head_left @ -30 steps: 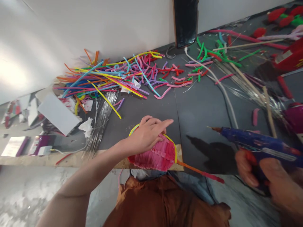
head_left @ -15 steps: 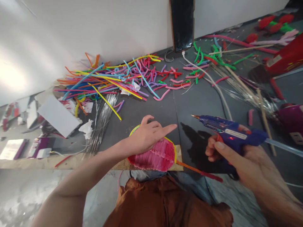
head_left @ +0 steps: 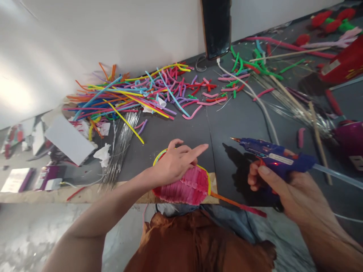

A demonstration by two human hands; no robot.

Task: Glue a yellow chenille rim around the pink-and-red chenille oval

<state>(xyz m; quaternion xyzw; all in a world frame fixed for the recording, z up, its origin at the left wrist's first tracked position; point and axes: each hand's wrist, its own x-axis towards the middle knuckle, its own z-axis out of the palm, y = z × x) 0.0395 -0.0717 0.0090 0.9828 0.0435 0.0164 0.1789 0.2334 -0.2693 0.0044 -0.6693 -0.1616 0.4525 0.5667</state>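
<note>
My left hand (head_left: 176,160) lies over the upper part of a pink, rounded piece made of pipe cleaners (head_left: 188,187) with a yellow edge. Its index finger is stretched out to the right, while the other fingers are partly bent and apart. From the piece's right side an orange and red pipe cleaner (head_left: 238,204) sticks out past the table edge. My right hand (head_left: 279,185) is wrapped around a blue hot glue gun (head_left: 272,153), its red light lit. The nozzle points left, above the table, apart from the piece. A clear glue stick (head_left: 337,175) protrudes from the gun's back.
A heap of coloured pipe cleaners (head_left: 127,94) lies against the wall. A phone (head_left: 216,30) leans there with a white cable (head_left: 262,104) plugged in. Thin wires (head_left: 120,143) and a white card (head_left: 70,139) are at left, wooden sticks (head_left: 319,139) and a purple object (head_left: 350,141) at right.
My left index finger has shifted slightly up and left. The glue gun remains in my right hand in nearly the same place; the whole view has moved a little.
</note>
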